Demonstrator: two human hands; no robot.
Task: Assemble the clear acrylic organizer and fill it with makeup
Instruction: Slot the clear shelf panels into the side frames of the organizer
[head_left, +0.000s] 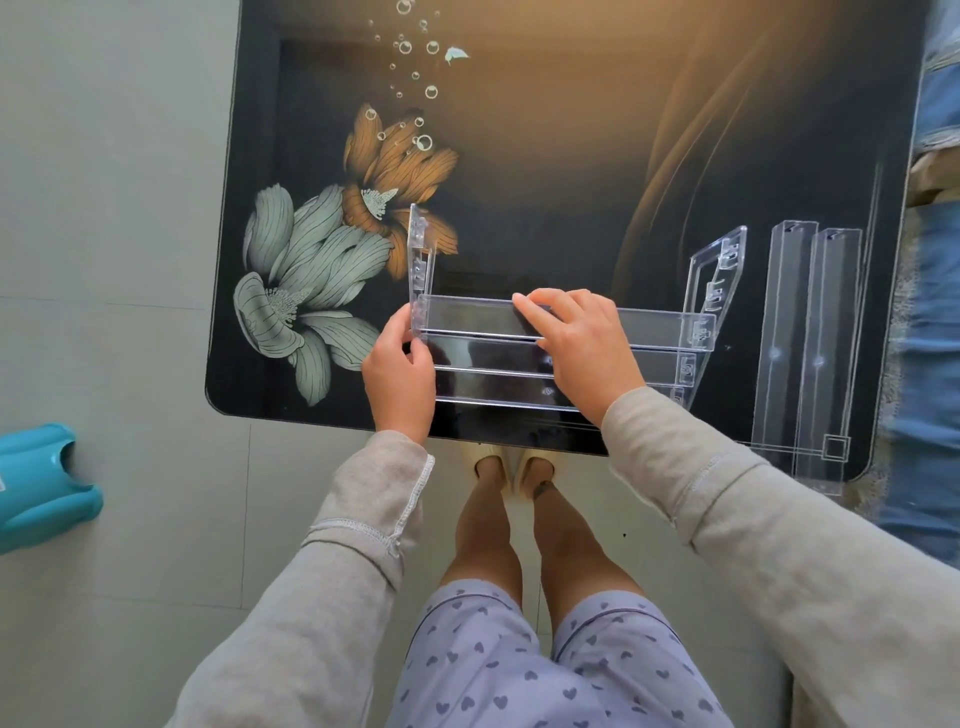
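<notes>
Clear acrylic organizer (561, 332), half built, sitting at the near edge of a black glass table (571, 156) with printed flowers, right between and under both hands. Two upright side panels, one by each hand, with three long clear shelf trays slotted across in steps.

Left hand (400, 374) pinching the left end of the top shelf tray (467, 317) where it meets the left side panel (420, 260), thumb and fingers closed on that corner. Right hand (576, 348) resting flat on top of the same tray near its middle, fingers spread and pressing down, not wrapped around anything. Right side panel (719, 280) standing out past the right hand, leaning outward a bit.

Further right of the right hand, two more loose shelf trays (810, 343) lying side by side on the table, running front to back, apart from the organizer. Can't make out any makeup.

Grey long sleeves (753, 499) on both arms. Below the hands, heart-print shorts (519, 670), bare legs and pale slippers (511, 462) on a light tiled floor (114, 208). Off to the far left of the left hand, something teal and plastic (41, 483) on the floor, hard to tell what. Blue fabric (930, 312) along the table's right edge.
</notes>
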